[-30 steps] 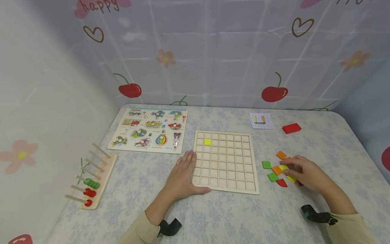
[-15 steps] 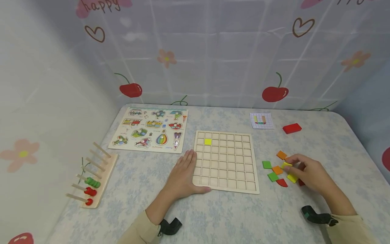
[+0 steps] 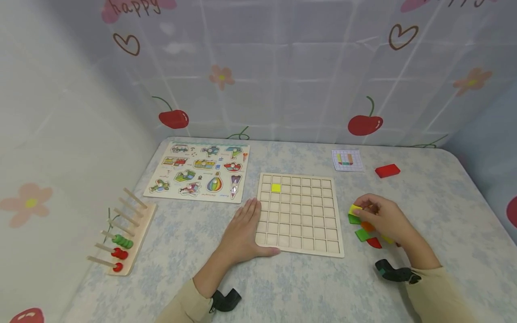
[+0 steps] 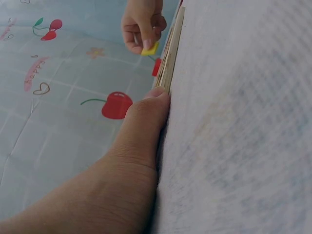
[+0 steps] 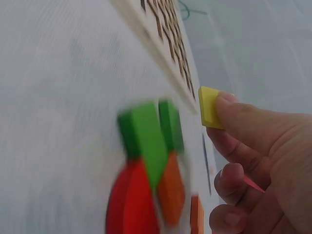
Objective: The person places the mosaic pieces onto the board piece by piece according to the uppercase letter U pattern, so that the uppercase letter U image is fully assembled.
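My right hand [image 3: 381,217] pinches a yellow square tile [image 5: 209,107] between thumb and fingers, raised over the loose pieces beside the board. Under and around it lie green tiles [image 3: 362,234], an orange tile [image 3: 367,226] and a red rounded piece [image 3: 374,242]; my hand partly hides others. The wooden grid board [image 3: 296,215] has one yellow tile [image 3: 276,188] in a cell of its second row from the back. My left hand [image 3: 242,233] rests with straight fingers along the board's left edge, its thumb at the near edge.
A picture puzzle board [image 3: 198,172] lies at the back left. In front of it stands a peg rack [image 3: 135,242] with green and red beads. A small pattern card [image 3: 348,160] and a red block [image 3: 387,171] lie behind the loose pieces.
My right hand has lifted the yellow tile from the pile and moved left with it, toward the board. The left hand has stayed in place.
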The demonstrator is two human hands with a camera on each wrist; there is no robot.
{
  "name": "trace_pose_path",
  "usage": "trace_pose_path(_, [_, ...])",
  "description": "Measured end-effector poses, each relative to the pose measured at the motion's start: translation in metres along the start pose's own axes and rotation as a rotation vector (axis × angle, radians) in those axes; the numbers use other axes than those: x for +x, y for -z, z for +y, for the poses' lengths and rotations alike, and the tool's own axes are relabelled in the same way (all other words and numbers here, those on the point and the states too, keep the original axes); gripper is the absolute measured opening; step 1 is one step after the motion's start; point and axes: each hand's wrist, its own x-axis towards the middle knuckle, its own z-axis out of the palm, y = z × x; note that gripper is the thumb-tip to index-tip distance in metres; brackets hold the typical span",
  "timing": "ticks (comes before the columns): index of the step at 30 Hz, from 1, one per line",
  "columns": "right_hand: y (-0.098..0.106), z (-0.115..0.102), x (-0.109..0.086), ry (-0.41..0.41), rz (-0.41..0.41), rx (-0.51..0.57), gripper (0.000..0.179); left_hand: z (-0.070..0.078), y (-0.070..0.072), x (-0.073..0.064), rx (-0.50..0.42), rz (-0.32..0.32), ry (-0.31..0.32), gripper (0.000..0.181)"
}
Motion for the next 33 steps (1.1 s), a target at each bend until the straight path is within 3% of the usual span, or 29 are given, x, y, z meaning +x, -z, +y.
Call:
trace_pose_path(11, [-0.042, -0.050, 0.040, 0.091, -0.080, 0.078, 0.017, 0.000, 0.000, -0.001, 0.005, 0.001, 0.002, 0.137])
trace_pose_path(18, [-0.070, -0.079, 0.064, 0.159, -0.082, 0.127, 0.013, -0.001, -0.001, 0.001, 0.022, -0.010, 0.002, 0.137])
trace_pose_path(27, [-0.099, -0.113, 0.083, 0.194, -0.114, 0.129, 0.012, 0.000, 0.000, 0.001, 0.025, -0.012, -0.003, 0.137])
trace_pose_path(33, [-0.107, -0.123, 0.087, 0.185, -0.126, 0.108, 0.013, -0.001, -0.002, 0.001, 0.029, 0.003, -0.014, 0.137])
